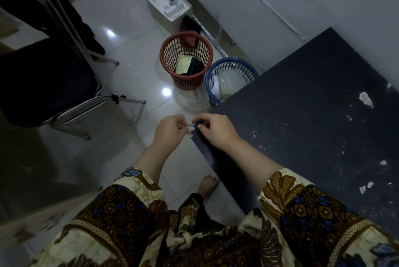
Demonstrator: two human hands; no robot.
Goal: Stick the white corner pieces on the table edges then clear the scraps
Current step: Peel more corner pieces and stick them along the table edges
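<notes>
A small clear-white corner piece point(191, 126) sits at the near left corner of the dark table point(302, 115). My left hand point(171, 131) pinches it from the floor side with thumb and fingers. My right hand point(212, 129) rests on the table corner, its fingertips pressing on the same piece from the table side. Most of the piece is hidden by my fingers. White paper scraps point(366, 98) lie on the table top at the right, with smaller scraps point(366, 188) nearer to me.
A red basket point(186, 59) and a blue basket point(231, 79) stand on the tiled floor beyond the table corner. A black chair point(49, 85) with metal legs is at the left. A white box point(169, 6) stands farther back. My bare foot point(208, 184) is by the table edge.
</notes>
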